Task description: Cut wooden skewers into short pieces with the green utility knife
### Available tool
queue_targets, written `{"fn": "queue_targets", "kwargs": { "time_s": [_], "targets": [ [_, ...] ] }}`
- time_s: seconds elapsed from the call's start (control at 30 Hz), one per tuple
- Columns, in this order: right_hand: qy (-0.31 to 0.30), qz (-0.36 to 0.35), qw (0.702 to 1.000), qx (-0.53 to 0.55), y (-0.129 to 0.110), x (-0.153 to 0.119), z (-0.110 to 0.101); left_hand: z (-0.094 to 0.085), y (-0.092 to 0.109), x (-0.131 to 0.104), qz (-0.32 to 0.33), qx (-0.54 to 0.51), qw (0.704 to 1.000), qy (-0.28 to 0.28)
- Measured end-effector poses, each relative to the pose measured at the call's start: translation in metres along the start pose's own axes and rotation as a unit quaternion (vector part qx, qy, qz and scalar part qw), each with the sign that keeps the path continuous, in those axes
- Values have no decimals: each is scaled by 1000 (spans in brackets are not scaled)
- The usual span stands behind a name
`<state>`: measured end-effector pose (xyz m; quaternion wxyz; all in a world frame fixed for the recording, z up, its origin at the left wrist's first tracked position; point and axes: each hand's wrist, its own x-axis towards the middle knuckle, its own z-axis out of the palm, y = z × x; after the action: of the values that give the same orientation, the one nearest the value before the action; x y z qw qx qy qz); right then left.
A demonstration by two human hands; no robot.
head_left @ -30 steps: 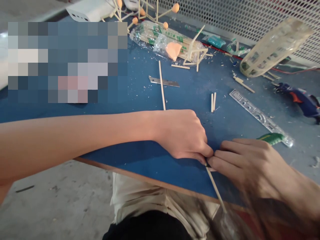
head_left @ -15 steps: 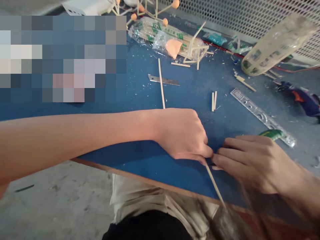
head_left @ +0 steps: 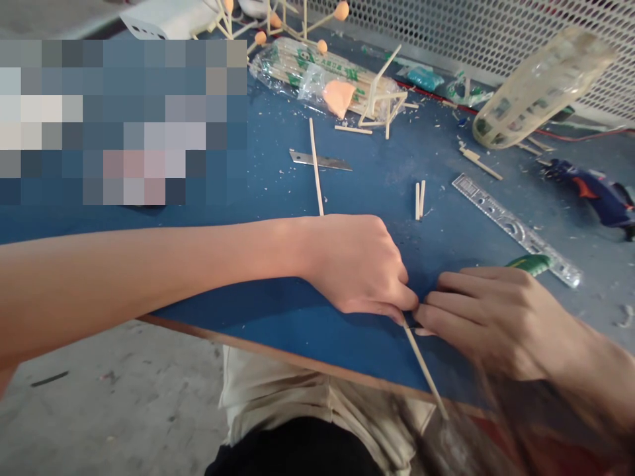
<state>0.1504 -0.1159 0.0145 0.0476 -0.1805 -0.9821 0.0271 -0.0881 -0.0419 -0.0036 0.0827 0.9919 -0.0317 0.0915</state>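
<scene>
My left hand (head_left: 364, 268) is closed round a thin wooden stick (head_left: 424, 367), which slants down past the table's front edge. Just to its right, my right hand (head_left: 489, 317) is curled with its fingertips almost touching the left ones. A small dark edge shows near its thumb, but what it grips is hidden. Behind its knuckles a green, handle-like thing (head_left: 530, 264) sticks out; whether the hand holds it I cannot tell. Beyond my left wrist another wooden stick (head_left: 316, 168) lies across a loose knife blade (head_left: 332, 161).
Two short stick pieces (head_left: 420, 200) and a clear ruler (head_left: 516, 228) lie beyond my hands. A dark blue glue gun (head_left: 595, 192) is at right, a plastic bottle (head_left: 540, 92) by the mesh panel. A bag of sticks (head_left: 317, 69) and stick frames with orange balls stand at the back.
The view has shifted slightly, so things on the table appear a little further left. Both hands keep nearly the same pose, and the stick stays in my left hand.
</scene>
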Motion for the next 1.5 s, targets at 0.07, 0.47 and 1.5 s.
{"fn": "queue_targets", "kwargs": {
  "time_s": [0.07,0.47,1.5],
  "targets": [
    [4,-1,1000,-6,0,0,0,0,0,0,-1,-3,1000,-2],
    [-8,-12,1000,-2,1,-1,-2,2,-1,0,9,0,1000,21],
    [20,-21,999,-18,2,-1,0,3,0,0,5,13,1000,9]
  ]
}}
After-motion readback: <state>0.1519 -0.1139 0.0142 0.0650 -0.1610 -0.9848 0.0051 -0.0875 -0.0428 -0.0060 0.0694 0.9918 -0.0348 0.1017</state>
